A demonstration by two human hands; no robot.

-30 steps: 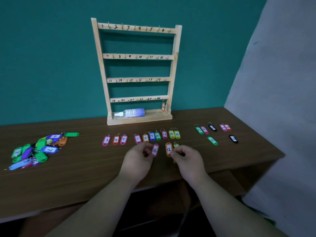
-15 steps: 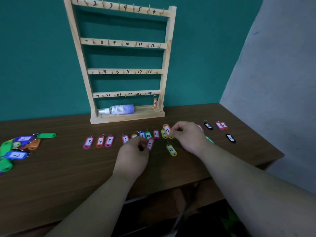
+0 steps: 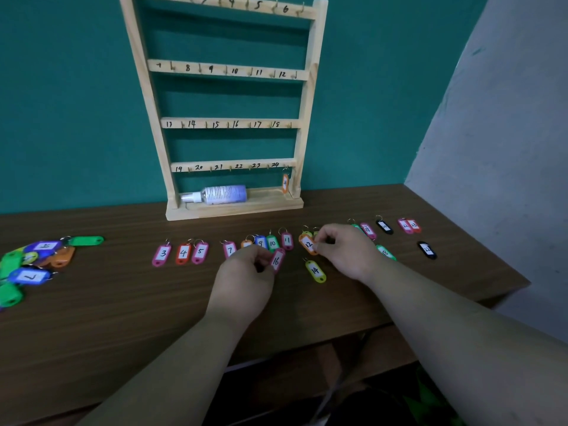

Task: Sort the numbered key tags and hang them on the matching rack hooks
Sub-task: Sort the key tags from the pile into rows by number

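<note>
You are lining up the tags by number before they go on the rack.

Your left hand (image 3: 246, 272) pinches the pink tag 16 (image 3: 277, 260) close to the table (image 3: 123, 302). Your right hand (image 3: 347, 250) pinches the orange tag 12 (image 3: 308, 244) right next to tag 11 (image 3: 287, 240), where it fits in the row. The yellow tag 14 (image 3: 315, 271) lies alone in front, I think to wait for its turn. Only one hanging tag (image 3: 285, 182) is on the rack (image 3: 310, 96), on the hook by 24. A pile of tags (image 3: 30, 265) sits far left, not sorted yet.
</note>
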